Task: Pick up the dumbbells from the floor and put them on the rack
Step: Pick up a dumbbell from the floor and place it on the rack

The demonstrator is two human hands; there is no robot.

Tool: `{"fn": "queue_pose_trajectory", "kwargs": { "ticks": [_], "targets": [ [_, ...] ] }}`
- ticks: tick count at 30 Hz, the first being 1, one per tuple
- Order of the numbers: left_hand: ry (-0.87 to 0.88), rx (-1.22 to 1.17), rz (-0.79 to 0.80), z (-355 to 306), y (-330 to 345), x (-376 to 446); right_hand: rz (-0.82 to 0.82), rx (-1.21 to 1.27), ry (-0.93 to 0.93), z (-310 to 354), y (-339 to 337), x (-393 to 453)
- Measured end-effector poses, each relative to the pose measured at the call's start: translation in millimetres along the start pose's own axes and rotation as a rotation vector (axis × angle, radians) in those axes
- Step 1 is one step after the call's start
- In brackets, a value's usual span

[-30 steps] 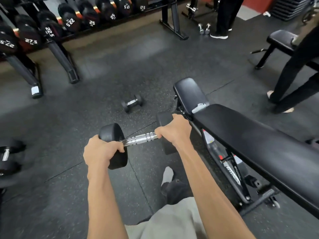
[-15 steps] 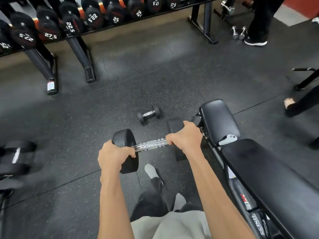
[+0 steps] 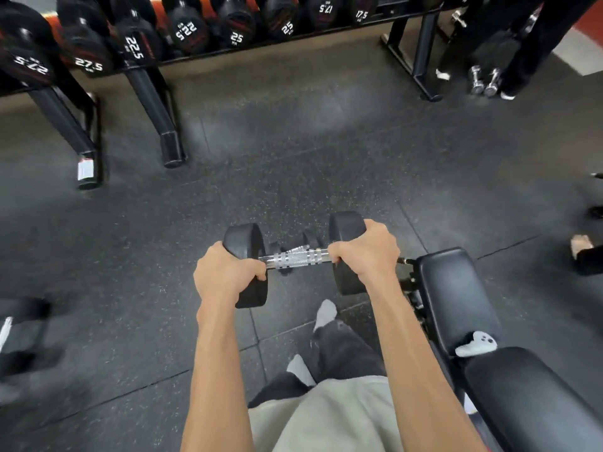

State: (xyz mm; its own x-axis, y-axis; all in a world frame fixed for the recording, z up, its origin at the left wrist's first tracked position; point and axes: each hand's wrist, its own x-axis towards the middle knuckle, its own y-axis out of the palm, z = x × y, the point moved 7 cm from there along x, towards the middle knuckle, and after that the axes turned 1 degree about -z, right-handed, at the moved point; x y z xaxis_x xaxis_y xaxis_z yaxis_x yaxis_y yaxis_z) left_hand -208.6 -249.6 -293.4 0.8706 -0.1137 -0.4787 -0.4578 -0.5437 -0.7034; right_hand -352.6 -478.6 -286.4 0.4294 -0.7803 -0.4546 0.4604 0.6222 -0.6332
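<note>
Single head-worn wide-angle view, pitched forward and steeply down. Near field: wearer's forearms and legs at bottom centre. Black speckled rubber floor (image 3: 293, 164) fills mid-frame; long black steel dumbbell rack (image 3: 421, 50) crosses the far top edge. Edges bowed, somewhat blurred.

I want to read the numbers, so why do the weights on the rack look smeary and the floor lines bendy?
Head view: motion blur smears the rack and the left-edge dumbbell; the carried dumbbell stays sharper. The wide-angle lens curves the floor seams.
</note>
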Motion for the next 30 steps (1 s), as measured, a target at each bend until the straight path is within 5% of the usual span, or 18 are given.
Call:
{"fn": "queue_pose_trajectory", "kwargs": {
  "ticks": [15,30],
  "targets": [
    [-0.098,-0.053,-0.115,-112.4,-88.7,262.8,0.126,-0.021,-0.041,245.2,91.9,209.7],
    [-0.02,0.002,-0.082,-224.2,-210.5,553.8,0.022,-0.015,0.036,470.7,198.9,379.0]
  ]
}}
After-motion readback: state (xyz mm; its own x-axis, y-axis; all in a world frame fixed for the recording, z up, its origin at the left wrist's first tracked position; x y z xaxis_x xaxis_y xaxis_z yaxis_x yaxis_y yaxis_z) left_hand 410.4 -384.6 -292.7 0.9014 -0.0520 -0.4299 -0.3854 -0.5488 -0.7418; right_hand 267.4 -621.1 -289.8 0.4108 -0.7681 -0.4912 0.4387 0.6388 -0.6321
